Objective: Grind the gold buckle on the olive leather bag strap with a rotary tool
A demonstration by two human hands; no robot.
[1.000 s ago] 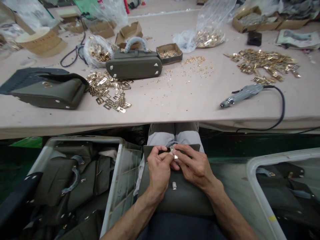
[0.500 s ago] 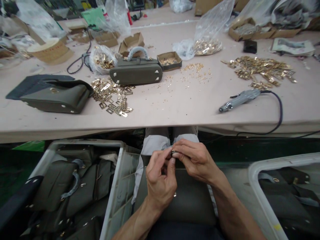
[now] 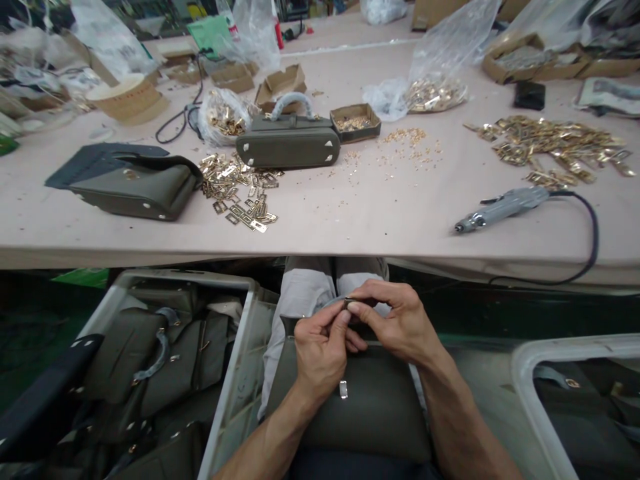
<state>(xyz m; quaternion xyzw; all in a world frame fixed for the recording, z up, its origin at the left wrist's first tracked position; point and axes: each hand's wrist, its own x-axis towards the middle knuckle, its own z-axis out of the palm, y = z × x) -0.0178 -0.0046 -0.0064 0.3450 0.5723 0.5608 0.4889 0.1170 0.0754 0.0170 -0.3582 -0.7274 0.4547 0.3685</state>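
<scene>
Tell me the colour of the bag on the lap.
Olive green; the bag shows best in the head view.

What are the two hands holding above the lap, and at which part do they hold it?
The left hand and right hand pinch a small dark metal fitting between their fingertips, at the upper edge of the olive-green leather bag on the lap.

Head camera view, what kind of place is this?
Probably a handbag assembly workshop: olive handbags on the table, heaps of gold metal fittings, a crate of bags, and a powered screwdriver.
</scene>
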